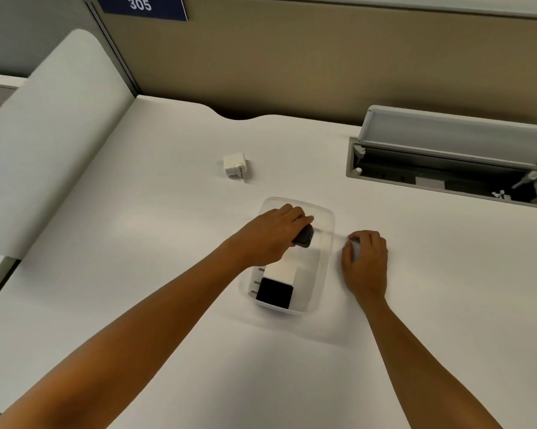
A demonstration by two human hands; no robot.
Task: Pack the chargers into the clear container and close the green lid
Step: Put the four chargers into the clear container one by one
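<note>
White desk (155,274): left hand (270,233) clamps black charger (304,236) over clear container (324,261); right hand (366,261) curled on something white (unclear).

A white table (168,243) fills most of the view. At two o'clock a grey cable tray (446,178) is sunk into its surface, and the tray's hinged flap (456,131) stands raised along the far edge, showing a dark interior. A tan partition wall (292,57) runs behind the table from eleven to one o'clock. At eleven o'clock a dark blue sign (142,6) reads 305. At nine o'clock a pale rounded divider panel (50,134) borders the table.
</note>
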